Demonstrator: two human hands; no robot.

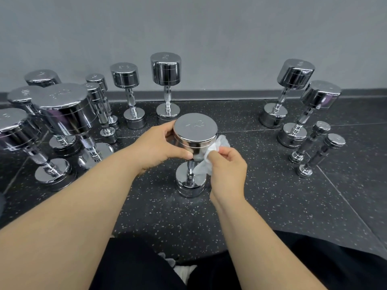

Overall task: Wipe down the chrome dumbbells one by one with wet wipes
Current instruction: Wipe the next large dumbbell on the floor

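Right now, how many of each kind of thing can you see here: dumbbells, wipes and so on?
chrome dumbbells: 13 (the left hand grips the top of one)
wet wipes: 1 (pinched in the right hand, against that dumbbell)
Total: 14 things

This is a gym: chrome dumbbells stand on end across a black speckled rubber floor below a grey wall at the top.

Mirror-glossy chrome dumbbell with knurled handle, soft crumpled white wipe, matt speckled rubber floor.
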